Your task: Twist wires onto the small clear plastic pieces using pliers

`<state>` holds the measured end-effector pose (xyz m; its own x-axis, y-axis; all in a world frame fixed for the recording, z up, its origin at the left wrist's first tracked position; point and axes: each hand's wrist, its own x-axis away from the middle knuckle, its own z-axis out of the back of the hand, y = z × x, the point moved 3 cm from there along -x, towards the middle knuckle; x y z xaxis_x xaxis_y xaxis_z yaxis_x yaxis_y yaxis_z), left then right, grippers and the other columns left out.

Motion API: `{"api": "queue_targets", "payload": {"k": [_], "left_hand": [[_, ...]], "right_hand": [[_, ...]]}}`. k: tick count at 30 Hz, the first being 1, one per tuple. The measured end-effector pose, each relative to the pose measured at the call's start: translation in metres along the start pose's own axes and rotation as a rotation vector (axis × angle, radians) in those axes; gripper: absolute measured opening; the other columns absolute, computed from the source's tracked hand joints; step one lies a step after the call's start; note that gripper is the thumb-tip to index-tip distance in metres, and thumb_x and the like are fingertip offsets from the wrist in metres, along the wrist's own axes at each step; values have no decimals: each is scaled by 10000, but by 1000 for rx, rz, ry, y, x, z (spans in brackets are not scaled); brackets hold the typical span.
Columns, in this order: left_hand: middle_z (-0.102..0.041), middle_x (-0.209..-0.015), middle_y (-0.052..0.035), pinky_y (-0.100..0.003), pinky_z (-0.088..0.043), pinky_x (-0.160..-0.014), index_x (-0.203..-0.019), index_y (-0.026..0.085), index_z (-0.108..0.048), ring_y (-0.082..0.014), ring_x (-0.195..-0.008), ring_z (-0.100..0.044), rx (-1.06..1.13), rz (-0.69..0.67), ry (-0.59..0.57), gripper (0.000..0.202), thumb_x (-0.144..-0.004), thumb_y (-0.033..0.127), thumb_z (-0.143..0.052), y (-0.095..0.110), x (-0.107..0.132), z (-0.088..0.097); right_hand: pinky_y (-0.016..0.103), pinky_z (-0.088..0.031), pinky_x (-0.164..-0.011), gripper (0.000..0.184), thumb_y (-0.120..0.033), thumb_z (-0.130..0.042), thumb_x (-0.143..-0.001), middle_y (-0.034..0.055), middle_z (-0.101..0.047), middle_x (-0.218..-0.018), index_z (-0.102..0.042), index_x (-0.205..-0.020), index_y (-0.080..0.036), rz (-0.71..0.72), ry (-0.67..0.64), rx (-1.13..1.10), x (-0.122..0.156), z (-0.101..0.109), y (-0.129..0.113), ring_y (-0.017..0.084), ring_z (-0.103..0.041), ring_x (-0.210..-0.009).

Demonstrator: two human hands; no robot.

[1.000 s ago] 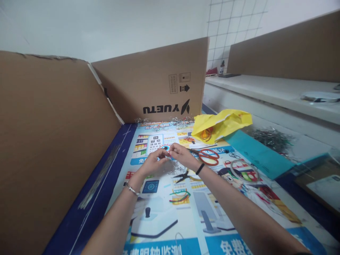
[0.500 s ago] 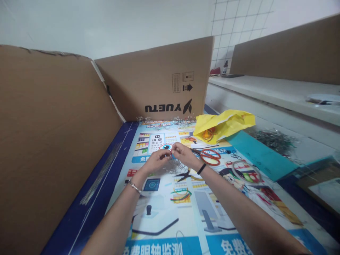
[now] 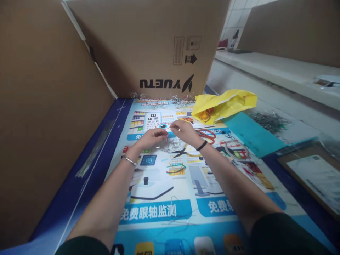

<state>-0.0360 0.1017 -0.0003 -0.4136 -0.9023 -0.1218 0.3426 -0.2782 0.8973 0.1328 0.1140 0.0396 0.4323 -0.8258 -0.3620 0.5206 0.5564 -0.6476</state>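
Over the middle of the printed poster, my left hand (image 3: 153, 139) is closed in a pinch, with a small reddish piece (image 3: 167, 136) at its fingertips, too small to name. My right hand (image 3: 186, 131) hovers just to the right, its fingers pinched together; whether anything thin is between them cannot be made out. A gap separates the two hands. Below them lies a loose tangle of thin silvery wire (image 3: 172, 145). Pliers with yellow handles (image 3: 193, 154) rest beside it, and red-handled scissors (image 3: 208, 134) lie by my right wrist.
Red, green and yellow strands (image 3: 176, 168) lie nearer me. A yellow bag (image 3: 228, 103) sits behind on the right, near a dark wire heap (image 3: 269, 121) and a clear coil (image 3: 236, 149). Straight wires (image 3: 95, 148) line the left. Cardboard walls (image 3: 148, 46) enclose the back and left.
The camera view has tilted downward, bringing more of the near poster and my sleeves into view. My hands, formerly together at the fingertips, have moved slightly apart.
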Motion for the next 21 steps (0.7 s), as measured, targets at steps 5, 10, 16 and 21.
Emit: {"api": "queue_targets", "payload": {"k": [5,10,16,21], "left_hand": [[-624,-737,-9,-250,-429,-659,-850,140,-655,-129,-677,-546,15,-12,-48,205,-714,288,-616,1,1,5],[-620,-767,-14,-264,-435,-709,-893,144,-654,-138,-727,-555,33,-10,-54,232,-710,283,-618,-8,1,9],[-622,-783,-13,-255,-435,-682,-941,147,-643,-127,-713,-557,88,-1,-102,267,-721,298,-625,-19,1,9],[-613,-761,-4,-238,-415,-638,-932,142,-634,-108,-668,-539,206,62,-145,263,-718,295,-642,-18,3,10]], "right_hand": [[252,-274,-598,114,-166,-544,-750,22,-576,-650,-603,-653,-172,101,-214,192,7,7,-39,138,-473,-625],[267,-220,-529,201,-134,-503,-764,36,-596,-630,-577,-580,-170,240,-574,439,40,-5,-61,127,-472,-558],[274,-258,-520,104,-130,-523,-728,98,-661,-735,-613,-682,-151,297,-758,641,76,-13,-44,186,-576,-635],[268,-304,-551,145,-132,-479,-763,101,-667,-743,-613,-710,-147,308,-707,663,85,-24,-35,184,-594,-656]]}}
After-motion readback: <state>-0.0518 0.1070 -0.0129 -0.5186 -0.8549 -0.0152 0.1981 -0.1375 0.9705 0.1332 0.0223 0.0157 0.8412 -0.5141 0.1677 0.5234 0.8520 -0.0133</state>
